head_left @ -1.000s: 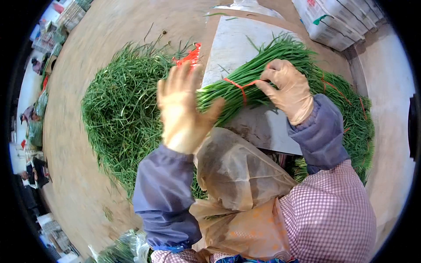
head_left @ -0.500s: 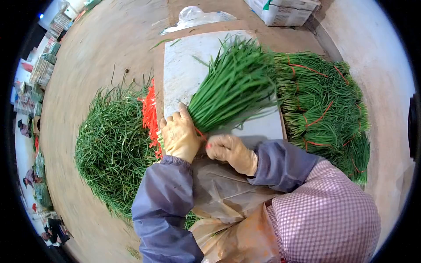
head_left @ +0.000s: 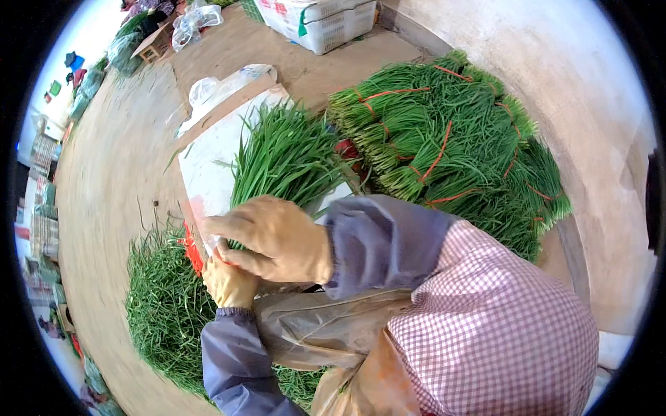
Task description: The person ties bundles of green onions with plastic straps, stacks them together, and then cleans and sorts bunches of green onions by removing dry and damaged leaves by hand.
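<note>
A loose-leaved bunch of garlic chives [head_left: 284,156] lies on the white board [head_left: 208,163], its leaves spread toward the far end. My left hand [head_left: 230,283], in a pale rubber glove, is closed round the stem end, which is mostly hidden by my hands. Crossing over it, my gloved right hand [head_left: 281,236] has its fingers bent over the stems. A bit of red tie [head_left: 226,259] shows at its thumb, against my left hand; the rest of the tie is hidden.
Bunches of chives bound with red ties [head_left: 444,145] are stacked to the right. Loose green trimmings [head_left: 166,305] pile up on the left, beside a cluster of red ties [head_left: 191,251]. Clear plastic [head_left: 225,90] and a white crate [head_left: 336,28] stand beyond the board. Other people are far left.
My right hand has moved from beside the bunch, right of my left hand, to across the stems over it. The view has turned, and the board now slants to the left.
</note>
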{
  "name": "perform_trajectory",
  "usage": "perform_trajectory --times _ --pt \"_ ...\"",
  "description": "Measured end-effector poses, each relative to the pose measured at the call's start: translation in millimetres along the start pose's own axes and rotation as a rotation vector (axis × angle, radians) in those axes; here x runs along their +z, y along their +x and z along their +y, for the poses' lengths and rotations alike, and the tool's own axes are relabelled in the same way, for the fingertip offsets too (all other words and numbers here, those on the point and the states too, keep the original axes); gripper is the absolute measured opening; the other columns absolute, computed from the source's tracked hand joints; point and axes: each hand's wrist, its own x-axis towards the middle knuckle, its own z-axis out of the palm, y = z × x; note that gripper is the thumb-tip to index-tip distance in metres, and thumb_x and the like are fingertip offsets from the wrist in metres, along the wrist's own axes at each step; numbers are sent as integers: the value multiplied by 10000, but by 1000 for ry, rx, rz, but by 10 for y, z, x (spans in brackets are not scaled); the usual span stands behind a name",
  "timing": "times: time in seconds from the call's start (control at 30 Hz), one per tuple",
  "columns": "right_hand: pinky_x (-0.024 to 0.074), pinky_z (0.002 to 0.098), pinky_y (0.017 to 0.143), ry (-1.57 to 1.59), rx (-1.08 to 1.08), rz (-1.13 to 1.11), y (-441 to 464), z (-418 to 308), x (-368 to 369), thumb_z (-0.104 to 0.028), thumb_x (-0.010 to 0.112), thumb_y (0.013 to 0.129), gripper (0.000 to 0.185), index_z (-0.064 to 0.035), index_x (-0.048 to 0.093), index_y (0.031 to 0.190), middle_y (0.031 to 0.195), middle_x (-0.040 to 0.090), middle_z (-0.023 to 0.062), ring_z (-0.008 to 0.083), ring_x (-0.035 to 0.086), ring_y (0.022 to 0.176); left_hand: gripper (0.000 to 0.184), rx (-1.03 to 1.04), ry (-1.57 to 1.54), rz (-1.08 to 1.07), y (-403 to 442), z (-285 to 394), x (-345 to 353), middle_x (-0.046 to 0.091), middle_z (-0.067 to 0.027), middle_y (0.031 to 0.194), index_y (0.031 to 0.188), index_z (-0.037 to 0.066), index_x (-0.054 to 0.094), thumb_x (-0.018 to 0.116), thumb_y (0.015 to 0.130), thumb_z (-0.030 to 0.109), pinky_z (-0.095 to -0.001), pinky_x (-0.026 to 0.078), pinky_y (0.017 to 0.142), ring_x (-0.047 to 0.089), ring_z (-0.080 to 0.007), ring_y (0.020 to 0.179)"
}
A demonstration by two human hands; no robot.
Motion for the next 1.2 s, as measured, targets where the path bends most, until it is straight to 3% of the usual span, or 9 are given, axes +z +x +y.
perform_trajectory --times 0.1,0.27,0.4,0.63,0.73,0.8,0.87,0.97,1.2 --pt "521 400 756 140 -135 -97 160 185 243 -282 629 850 304 -96 611 1090 927 637 113 293 633 829 670 38 -199 96 5 -5 -24 638 -159 1052 1267 44 468 771 709 258 -426 508 798 625 -321 950" --pt "538 296 726 360 152 -131 141 159 1 -145 627 904 132 -40 671 971 889 694 90 175 670 812 924 -123 158 -130 -95 -35 -149 599 -215 1139 1343 32 402 849 562 246 -435 513 839 614 -364 992" --pt "518 316 686 484 604 -386 -184 307 -52 -130 633 876 141 -19 657 960 788 658 122 257 657 734 1098 -48 129 -72 -136 -36 -172 570 -214 1209 1436 28 302 885 541 282 -427 462 930 568 -353 1101" --pt "514 316 776 199 128 -440 -276 144 284 -127 751 756 582 -124 526 1293 1031 602 88 207 628 876 901 8 111 -7 -172 -272 -16 584 -146 1183 1392 46 394 796 633 316 -429 409 975 560 -323 1095" --pt "496 331 834 182 -23 -335 -271 32 648 -146 741 771 328 -108 657 1086 1039 605 83 253 602 977 784 35 -160 13 -196 -400 74 539 -129 1285 1406 48 375 687 734 305 -431 417 973 525 -323 1161" --pt "499 302 771 546 58 -206 -248 106 761 -160 656 870 118 -64 675 937 928 650 74 208 620 861 866 198 178 81 -216 -516 80 460 -143 1404 1428 36 335 724 718 342 -422 373 1037 453 -317 1272" --pt "478 280 611 779 670 -216 -180 31 507 -239 571 947 202 -60 649 1001 854 675 59 149 615 691 1156 -141 184 -105 -276 -159 -287 387 -178 1459 1446 38 306 881 524 433 -485 287 1093 396 -325 1324" --pt "452 211 566 912 984 -44 -320 199 369 -275 520 988 268 -36 639 973 803 661 29 74 590 666 1090 -164 155 -96 -320 -169 -259 481 -182 1354 1393 0 352 875 521 393 -482 344 1060 458 -339 1260" --pt "501 375 631 113 441 -483 -338 247 616 -189 628 895 178 -11 625 905 743 649 161 306 649 702 1080 -190 148 -79 -322 -176 -190 534 -174 1257 1366 -18 371 877 506 395 -490 390 1000 508 -337 1183"
